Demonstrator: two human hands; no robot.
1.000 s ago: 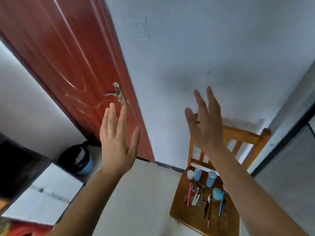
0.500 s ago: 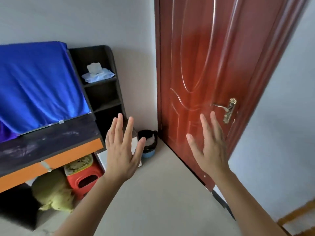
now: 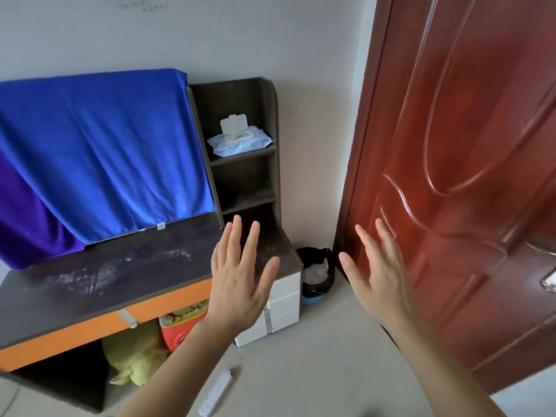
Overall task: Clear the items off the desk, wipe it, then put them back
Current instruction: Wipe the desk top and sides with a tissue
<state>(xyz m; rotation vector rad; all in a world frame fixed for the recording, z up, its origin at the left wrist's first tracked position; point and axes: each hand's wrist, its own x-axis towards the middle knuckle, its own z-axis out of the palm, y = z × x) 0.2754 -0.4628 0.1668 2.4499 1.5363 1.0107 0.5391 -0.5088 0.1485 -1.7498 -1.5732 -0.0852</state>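
Desk (image 3: 105,281) at lower left shows only smears, so I judge wiping is due. Both my left hand (image 3: 237,284) and right hand (image 3: 382,275) hover spread, empty; next I'd reach the wipes pack (image 3: 240,141), upper middle.

Lost the door handle (image 3: 549,278) to the right edge and the blue cloth (image 3: 99,152) to the left one. Could not read the faint marks (image 3: 141,4) high on the wall, nor the print on the wipes pack (image 3: 240,142). Saw only part of the red box (image 3: 174,329) under the desk (image 3: 90,287), behind the left forearm (image 3: 201,350)
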